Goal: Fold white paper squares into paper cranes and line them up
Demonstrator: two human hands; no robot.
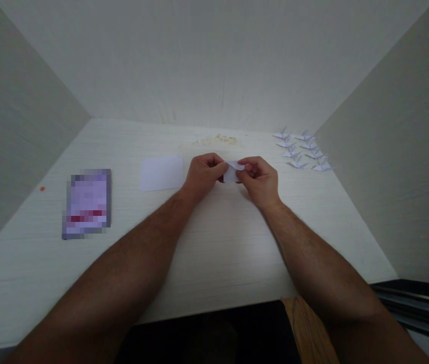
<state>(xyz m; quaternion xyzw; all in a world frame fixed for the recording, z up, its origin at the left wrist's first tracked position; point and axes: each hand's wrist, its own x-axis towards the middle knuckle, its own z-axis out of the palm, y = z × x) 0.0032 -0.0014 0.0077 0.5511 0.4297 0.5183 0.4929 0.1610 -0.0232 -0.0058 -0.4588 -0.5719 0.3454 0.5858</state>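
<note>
Between my two hands is a small piece of white paper, held just above the table with its upper edge folded over at a slant. My left hand pinches its left side between thumb and fingers. On the right side, my right hand grips the folded flap, thumb below and index finger on top. The fingertips hide parts of both side edges. Left of my left hand lies a stack or sheet of plain white paper, flat on the table.
Several folded paper cranes stand in two columns at the back right. A purple, pixelated flat item lies on the left of the white table. Walls enclose the back and both sides. A wooden piece shows below the front edge.
</note>
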